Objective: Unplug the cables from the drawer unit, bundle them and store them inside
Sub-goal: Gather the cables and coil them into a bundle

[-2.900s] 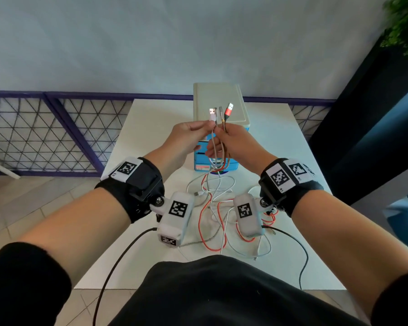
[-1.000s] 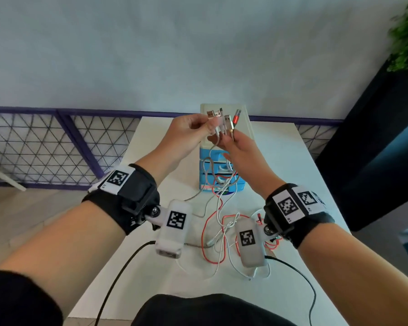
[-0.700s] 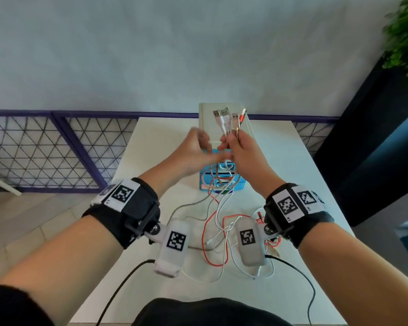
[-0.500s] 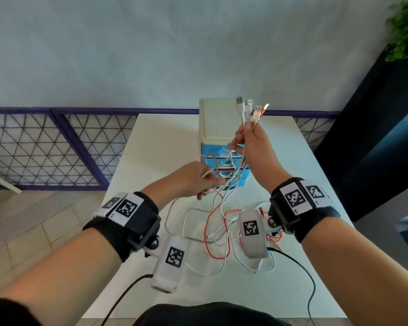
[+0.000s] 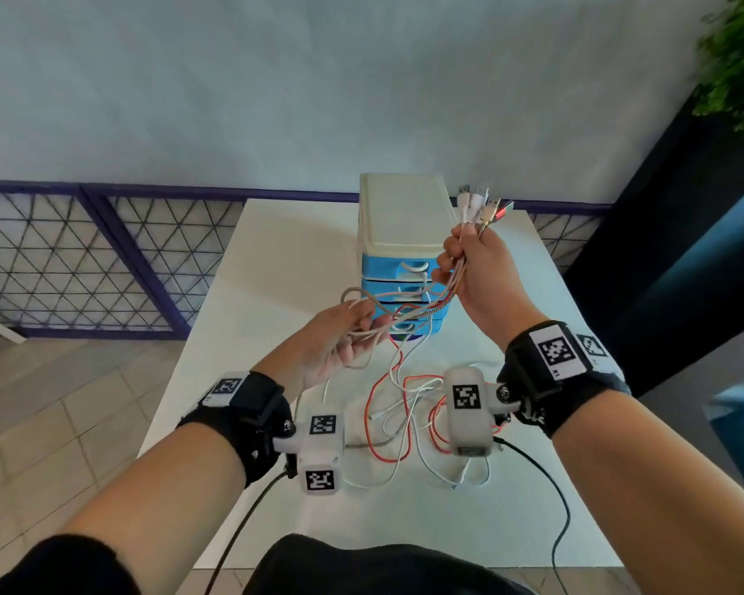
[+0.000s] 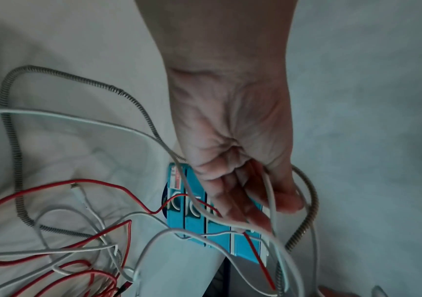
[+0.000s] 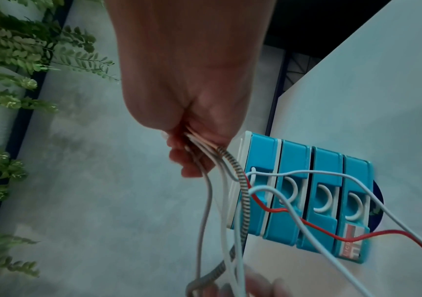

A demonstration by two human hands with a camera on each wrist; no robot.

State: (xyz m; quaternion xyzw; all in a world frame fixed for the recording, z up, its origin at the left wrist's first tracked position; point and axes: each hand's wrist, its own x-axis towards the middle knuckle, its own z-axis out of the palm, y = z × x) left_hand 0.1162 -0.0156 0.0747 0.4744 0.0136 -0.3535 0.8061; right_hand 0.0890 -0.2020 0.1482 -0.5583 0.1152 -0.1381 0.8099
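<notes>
My right hand [image 5: 460, 259] is raised beside the drawer unit [image 5: 404, 216] and grips several cables just below their USB plugs [image 5: 482, 206], which stick up above the fist. The cables, white, red and spring-wrapped, run down to my left hand [image 5: 353, 332]. It lies palm up in front of the drawers, fingers loosely curled round them. The rest of the cables lies tangled [image 5: 404, 405] on the white table [image 5: 276, 259]. The left wrist view has cables crossing my left hand [image 6: 243, 201] over the blue drawers [image 6: 197, 227]. My right hand [image 7: 194, 140] clamps the bundle beside the drawers [image 7: 327, 180], all shut.
The drawer unit stands at the table's far middle. A purple mesh railing [image 5: 82, 259] runs along the left and back. A dark panel [image 5: 683, 208] and a green plant [image 5: 739, 58] stand to the right. Black wrist-camera cords [image 5: 241, 521] hang off the near table edge.
My left hand has left the plugs and slid down the cables towards me. My right hand keeps the plug ends and has risen to the right.
</notes>
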